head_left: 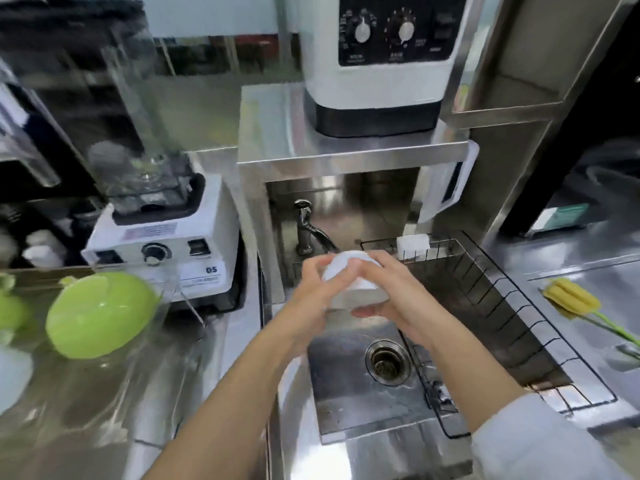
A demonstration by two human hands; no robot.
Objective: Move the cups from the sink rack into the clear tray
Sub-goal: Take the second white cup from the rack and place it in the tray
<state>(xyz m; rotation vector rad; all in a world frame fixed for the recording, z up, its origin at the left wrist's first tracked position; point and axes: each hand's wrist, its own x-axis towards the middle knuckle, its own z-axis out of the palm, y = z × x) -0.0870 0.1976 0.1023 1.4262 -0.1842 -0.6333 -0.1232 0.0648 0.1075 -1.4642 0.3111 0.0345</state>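
Both hands, left hand (313,292) & right hand (398,299), wrap round the white cup (349,282), upside down over the sink (346,393) – keep it level, swing left to the clear tray (187,303) w/ green cup (100,315).

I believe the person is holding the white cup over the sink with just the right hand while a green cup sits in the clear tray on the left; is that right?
Not quite: the head view shows both hands on the white cup, the left hand and the right hand together, over the sink. The green cup does sit in the clear tray on the left.
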